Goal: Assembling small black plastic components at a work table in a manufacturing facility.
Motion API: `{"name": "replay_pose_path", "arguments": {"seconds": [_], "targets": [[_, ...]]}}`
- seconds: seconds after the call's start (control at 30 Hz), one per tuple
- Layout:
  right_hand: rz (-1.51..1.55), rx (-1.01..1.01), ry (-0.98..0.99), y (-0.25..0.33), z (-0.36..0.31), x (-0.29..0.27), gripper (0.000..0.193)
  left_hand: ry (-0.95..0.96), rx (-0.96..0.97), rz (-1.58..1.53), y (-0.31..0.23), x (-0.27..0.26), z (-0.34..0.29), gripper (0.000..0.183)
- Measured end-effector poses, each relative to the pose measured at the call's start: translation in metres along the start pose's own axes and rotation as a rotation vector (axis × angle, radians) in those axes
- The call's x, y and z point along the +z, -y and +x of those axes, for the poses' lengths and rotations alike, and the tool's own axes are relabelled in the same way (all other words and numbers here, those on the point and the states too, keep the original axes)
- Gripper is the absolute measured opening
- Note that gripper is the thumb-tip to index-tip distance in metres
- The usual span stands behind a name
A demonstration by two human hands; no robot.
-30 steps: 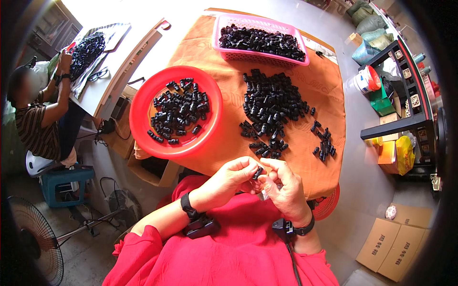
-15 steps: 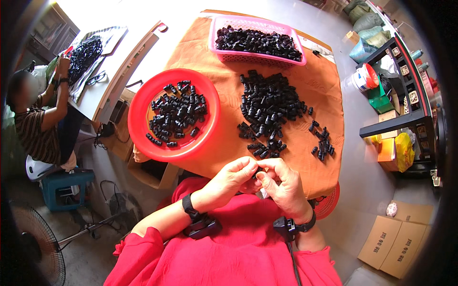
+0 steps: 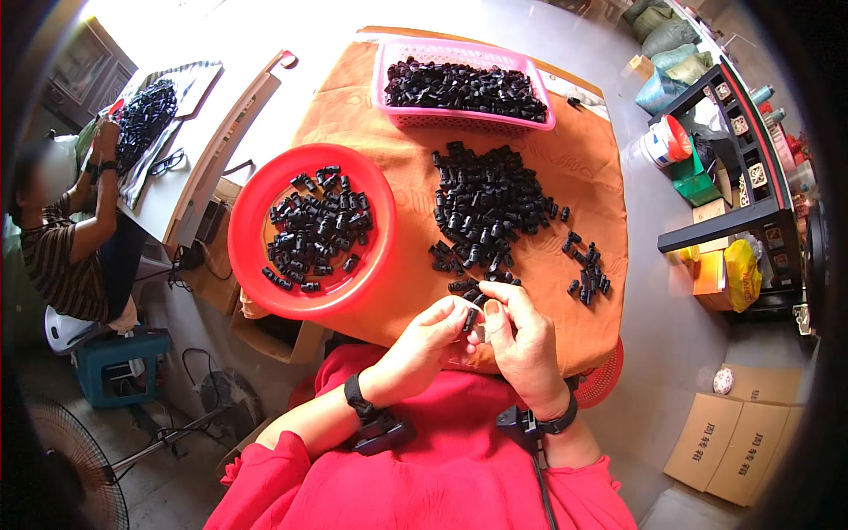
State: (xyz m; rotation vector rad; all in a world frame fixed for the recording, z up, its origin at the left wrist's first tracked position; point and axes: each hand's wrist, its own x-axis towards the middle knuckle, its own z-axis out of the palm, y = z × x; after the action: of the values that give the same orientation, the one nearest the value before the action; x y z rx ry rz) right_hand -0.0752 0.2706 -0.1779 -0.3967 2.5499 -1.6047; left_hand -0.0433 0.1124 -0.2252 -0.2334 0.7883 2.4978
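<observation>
In the head view, the left hand [image 3: 424, 340] is pinching a small black part [image 3: 471, 320] just below the frame's centre. The right hand [image 3: 527, 344] is hovering beside it — thumb and index fingertips close together, though whether they're gripping anything I cannot tell. Above, a black heap [image 3: 495, 199] is spreading across the orange-covered desk [image 3: 587, 177]; a red basin [image 3: 246, 238] is holding more parts left of centre, and a pink basket [image 3: 468, 121] is sitting at the top.

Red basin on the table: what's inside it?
The red basin holds a loose heap of small black parts. Some of its bottom shows around them; whatever lies beneath the heap is covered from view.
</observation>
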Motion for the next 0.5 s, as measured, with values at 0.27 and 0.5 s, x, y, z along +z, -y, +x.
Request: {"name": "replay_pose_path", "arguments": {"seconds": [0.27,0.5], "targets": [[-0.425,-0.094,-0.068,0.0092,0.0008,0.0060,0.028,-0.010,-0.006,-0.026,0.0011,0.0016,0.0005,0.023],[-0.463,-0.102,-0.052,0.0086,-0.0005,0.0065,0.029,-0.003,-0.010,-0.033,-0.0001,0.0046,-0.0014,0.022]]}}
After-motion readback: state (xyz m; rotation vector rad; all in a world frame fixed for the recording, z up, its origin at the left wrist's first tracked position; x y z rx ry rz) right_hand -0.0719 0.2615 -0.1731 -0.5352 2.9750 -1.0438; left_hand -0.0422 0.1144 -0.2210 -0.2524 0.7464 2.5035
